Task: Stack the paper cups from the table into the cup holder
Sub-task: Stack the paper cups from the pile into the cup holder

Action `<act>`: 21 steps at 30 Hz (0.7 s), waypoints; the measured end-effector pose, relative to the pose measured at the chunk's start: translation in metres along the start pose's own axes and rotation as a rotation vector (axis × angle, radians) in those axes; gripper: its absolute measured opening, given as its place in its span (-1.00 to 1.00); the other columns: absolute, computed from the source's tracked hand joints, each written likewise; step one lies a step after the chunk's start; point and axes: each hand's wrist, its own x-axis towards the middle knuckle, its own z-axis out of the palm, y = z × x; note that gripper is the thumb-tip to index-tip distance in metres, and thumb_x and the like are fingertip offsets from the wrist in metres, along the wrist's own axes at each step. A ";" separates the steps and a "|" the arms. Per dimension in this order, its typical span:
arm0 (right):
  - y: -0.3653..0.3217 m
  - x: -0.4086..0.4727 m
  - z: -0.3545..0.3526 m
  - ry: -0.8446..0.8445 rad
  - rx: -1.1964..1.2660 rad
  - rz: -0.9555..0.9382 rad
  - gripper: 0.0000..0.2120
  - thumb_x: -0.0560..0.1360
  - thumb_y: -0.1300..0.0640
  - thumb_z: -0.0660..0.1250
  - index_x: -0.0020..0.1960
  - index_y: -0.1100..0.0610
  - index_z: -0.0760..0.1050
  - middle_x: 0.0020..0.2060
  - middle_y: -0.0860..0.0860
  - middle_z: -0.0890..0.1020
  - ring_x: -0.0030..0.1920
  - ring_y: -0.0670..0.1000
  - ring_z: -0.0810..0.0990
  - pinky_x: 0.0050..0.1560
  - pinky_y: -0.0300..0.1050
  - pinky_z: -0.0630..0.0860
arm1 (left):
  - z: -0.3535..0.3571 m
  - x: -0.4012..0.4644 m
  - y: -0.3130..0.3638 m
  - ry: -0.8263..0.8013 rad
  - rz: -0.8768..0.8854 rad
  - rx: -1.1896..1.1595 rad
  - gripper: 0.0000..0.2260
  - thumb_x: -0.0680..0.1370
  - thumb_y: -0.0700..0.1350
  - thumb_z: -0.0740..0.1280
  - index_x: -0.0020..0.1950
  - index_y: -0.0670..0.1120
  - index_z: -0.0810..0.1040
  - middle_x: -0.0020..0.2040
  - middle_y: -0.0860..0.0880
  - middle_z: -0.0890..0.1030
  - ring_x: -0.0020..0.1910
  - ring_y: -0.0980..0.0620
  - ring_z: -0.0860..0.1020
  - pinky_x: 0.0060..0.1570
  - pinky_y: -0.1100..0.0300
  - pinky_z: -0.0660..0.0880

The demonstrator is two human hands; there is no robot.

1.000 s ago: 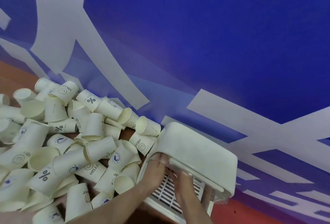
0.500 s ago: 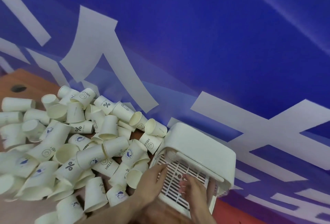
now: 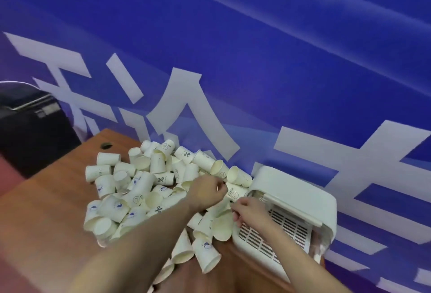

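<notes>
Left hand [image 3: 208, 192], grip closed around a paper cup [image 3: 235, 193] beside the cup holder [image 3: 300, 195] at the bench's [image 3: 46, 218] right edge. Right hand [image 3: 248, 211], fingers curled at a cup rim; grip uncertain. Loose paper cups [image 3: 140, 190] heaped mid-bench.

**Blue banner behind a wooden surface**

A blue banner [image 3: 256, 47] with large white characters fills the backdrop. Below it sits a reddish-brown wooden surface [image 3: 46, 218] with a small dark hole [image 3: 106, 146]. A black case [image 3: 30, 129] stands at left on reddish floor [image 3: 9, 176].
</notes>
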 end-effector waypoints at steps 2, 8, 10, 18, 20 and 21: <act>-0.020 0.007 0.012 -0.020 -0.078 -0.035 -0.83 0.52 0.13 0.31 -0.17 0.20 0.58 -0.42 0.02 0.61 -0.49 -0.03 0.53 -0.48 -0.25 0.33 | -0.034 0.004 -0.029 -0.035 -0.011 0.122 -0.77 0.52 0.07 0.23 -0.22 -0.01 0.56 -0.34 0.06 0.53 -0.28 0.02 0.51 -0.30 0.18 0.34; -0.065 0.039 0.053 0.056 -0.214 -0.116 -0.89 0.44 0.13 0.39 -0.24 0.14 0.55 -0.35 0.04 0.65 -0.46 -0.01 0.58 -0.38 -0.21 0.52 | -0.103 0.010 -0.133 -0.226 -0.048 0.368 -0.83 0.50 0.04 0.30 -0.04 0.01 0.64 -0.14 0.06 0.62 -0.11 0.03 0.57 -0.24 0.19 0.41; -0.069 0.049 0.066 0.060 -0.318 -0.155 -0.90 0.42 0.09 0.40 -0.25 0.09 0.55 -0.32 0.00 0.64 -0.39 0.01 0.61 -0.29 -0.12 0.57 | -0.112 0.008 -0.159 -0.272 -0.037 0.451 -0.81 0.51 0.04 0.31 0.01 0.02 0.65 -0.05 0.05 0.63 -0.01 0.02 0.56 -0.19 0.18 0.40; -0.081 0.087 0.149 -0.089 -0.874 -0.335 -0.90 0.47 0.10 0.28 -0.08 0.03 0.57 -0.17 -0.03 0.53 -0.11 0.03 0.54 -0.19 -0.14 0.37 | -0.102 0.006 -0.235 -0.576 0.077 0.639 -0.80 0.53 -0.02 0.37 0.15 0.04 0.61 0.05 0.03 0.58 0.09 -0.02 0.55 0.01 0.12 0.45; -0.083 0.090 0.170 -0.172 -0.964 -0.381 -0.91 0.48 0.06 0.31 -0.13 0.07 0.53 -0.21 -0.04 0.47 -0.14 0.03 0.50 -0.20 -0.13 0.35 | -0.086 0.009 -0.243 -0.632 0.160 0.664 -0.74 0.54 0.00 0.38 0.22 0.04 0.58 0.13 0.00 0.59 0.13 -0.04 0.55 0.06 0.09 0.46; -0.082 0.093 0.180 -0.200 -1.023 -0.391 -0.84 0.47 0.00 0.33 -0.19 0.08 0.47 -0.25 -0.03 0.45 -0.16 0.05 0.48 -0.20 -0.12 0.35 | -0.079 0.012 -0.245 -0.652 0.194 0.657 -0.70 0.54 0.01 0.38 0.26 0.03 0.57 0.16 -0.02 0.59 0.15 -0.06 0.54 0.08 0.08 0.45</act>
